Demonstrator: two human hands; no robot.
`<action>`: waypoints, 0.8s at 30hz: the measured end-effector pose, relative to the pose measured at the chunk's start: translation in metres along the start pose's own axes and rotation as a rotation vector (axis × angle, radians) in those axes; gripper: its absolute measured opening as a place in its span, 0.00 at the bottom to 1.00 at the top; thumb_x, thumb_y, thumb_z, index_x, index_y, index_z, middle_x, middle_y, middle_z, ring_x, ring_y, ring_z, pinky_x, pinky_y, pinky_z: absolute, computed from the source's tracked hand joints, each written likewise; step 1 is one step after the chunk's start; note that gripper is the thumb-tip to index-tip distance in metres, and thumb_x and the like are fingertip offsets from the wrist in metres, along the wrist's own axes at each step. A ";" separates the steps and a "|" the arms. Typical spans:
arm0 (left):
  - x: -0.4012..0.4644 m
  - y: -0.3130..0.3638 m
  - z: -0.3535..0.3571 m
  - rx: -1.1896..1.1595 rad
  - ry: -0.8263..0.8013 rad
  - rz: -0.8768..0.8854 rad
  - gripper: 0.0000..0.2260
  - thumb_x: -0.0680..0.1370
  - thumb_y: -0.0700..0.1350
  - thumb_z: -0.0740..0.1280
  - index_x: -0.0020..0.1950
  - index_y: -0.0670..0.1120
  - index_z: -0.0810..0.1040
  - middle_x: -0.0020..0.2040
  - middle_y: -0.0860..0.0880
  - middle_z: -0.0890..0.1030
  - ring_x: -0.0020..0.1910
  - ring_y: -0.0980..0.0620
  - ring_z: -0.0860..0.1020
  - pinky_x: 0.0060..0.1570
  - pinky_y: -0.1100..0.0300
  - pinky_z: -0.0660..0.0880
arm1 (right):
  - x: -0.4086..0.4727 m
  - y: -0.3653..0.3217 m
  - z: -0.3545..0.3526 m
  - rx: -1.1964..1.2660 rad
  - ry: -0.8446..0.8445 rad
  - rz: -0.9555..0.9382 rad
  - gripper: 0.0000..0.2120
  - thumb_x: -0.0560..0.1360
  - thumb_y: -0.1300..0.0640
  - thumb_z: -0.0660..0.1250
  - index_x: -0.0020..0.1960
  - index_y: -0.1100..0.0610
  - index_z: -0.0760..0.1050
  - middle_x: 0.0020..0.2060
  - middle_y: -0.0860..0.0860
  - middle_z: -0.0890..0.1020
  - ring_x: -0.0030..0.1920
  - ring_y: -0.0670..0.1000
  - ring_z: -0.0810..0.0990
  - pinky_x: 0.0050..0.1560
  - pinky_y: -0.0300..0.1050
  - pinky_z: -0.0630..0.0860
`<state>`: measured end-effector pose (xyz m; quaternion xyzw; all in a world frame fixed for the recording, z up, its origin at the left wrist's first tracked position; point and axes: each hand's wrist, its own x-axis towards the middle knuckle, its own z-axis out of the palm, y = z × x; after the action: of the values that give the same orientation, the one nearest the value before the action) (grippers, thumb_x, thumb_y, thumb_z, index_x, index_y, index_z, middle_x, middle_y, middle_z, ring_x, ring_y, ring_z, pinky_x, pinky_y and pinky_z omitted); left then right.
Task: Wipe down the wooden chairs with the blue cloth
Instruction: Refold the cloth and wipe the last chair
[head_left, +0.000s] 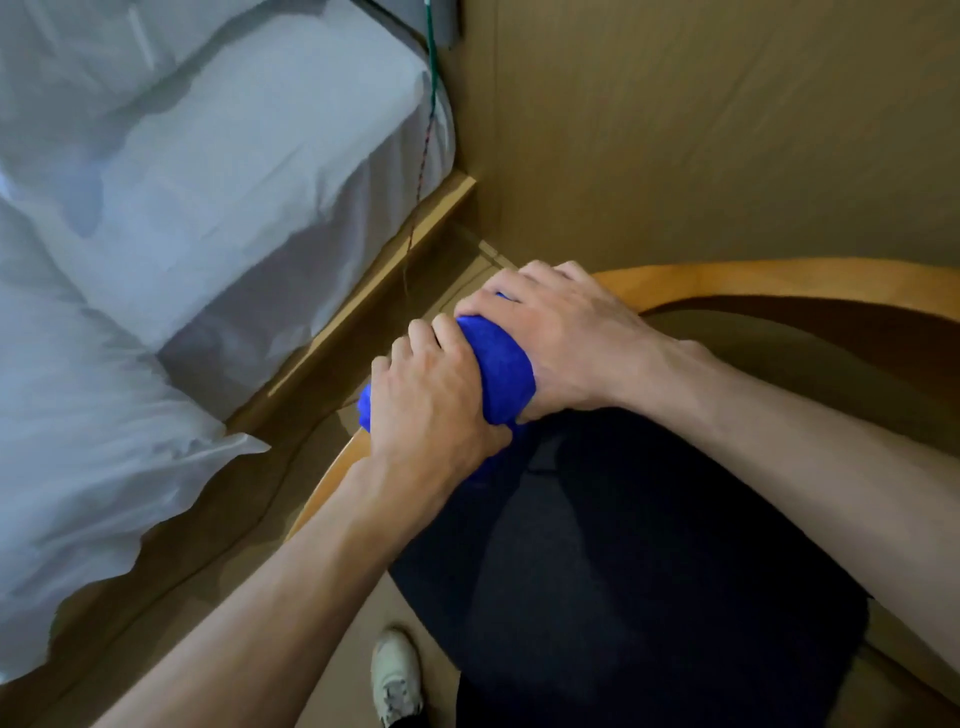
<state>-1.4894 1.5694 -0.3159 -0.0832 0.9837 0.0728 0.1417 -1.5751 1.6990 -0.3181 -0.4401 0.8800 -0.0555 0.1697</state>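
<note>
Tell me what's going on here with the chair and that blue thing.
A person is wiping a wooden chair with a blue cloth. Both hands grip the cloth, which is bunched over the curved wooden rail at the chair's left side: the left hand lower on the rail, the right hand higher, near the bend. The dark seat cushion lies below the arms. A bed with white bedding stands to the left.

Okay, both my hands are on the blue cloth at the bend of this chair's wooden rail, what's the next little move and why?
Probably slide the blue cloth along the wooden rail toward the back. Both the left hand and the right hand grip it bunched over the bend, and the long curved stretch beyond the right hand lies bare, so that seems the natural stretch to wipe next.
</note>
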 end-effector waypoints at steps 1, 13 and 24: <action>0.009 0.008 -0.001 0.008 -0.003 0.029 0.39 0.62 0.62 0.76 0.65 0.44 0.65 0.56 0.46 0.73 0.54 0.47 0.74 0.54 0.53 0.73 | -0.004 0.010 -0.001 0.002 0.013 0.034 0.44 0.57 0.29 0.74 0.67 0.41 0.62 0.62 0.45 0.72 0.60 0.50 0.72 0.60 0.52 0.70; 0.076 0.084 0.008 0.030 0.096 0.266 0.27 0.64 0.55 0.75 0.57 0.49 0.69 0.47 0.50 0.77 0.42 0.50 0.73 0.42 0.56 0.66 | -0.050 0.086 0.013 -0.018 0.282 0.376 0.19 0.66 0.42 0.70 0.51 0.50 0.70 0.41 0.48 0.76 0.41 0.56 0.77 0.43 0.51 0.71; 0.072 0.069 0.004 -0.127 0.042 0.348 0.24 0.67 0.53 0.74 0.58 0.51 0.69 0.49 0.52 0.76 0.48 0.49 0.76 0.53 0.53 0.70 | -0.032 0.065 0.001 0.028 0.110 0.603 0.17 0.65 0.49 0.72 0.47 0.48 0.66 0.36 0.45 0.72 0.37 0.53 0.71 0.45 0.48 0.63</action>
<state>-1.5694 1.6267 -0.3328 0.0781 0.9794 0.1566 0.1007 -1.6060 1.7643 -0.3271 -0.1529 0.9780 -0.0388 0.1366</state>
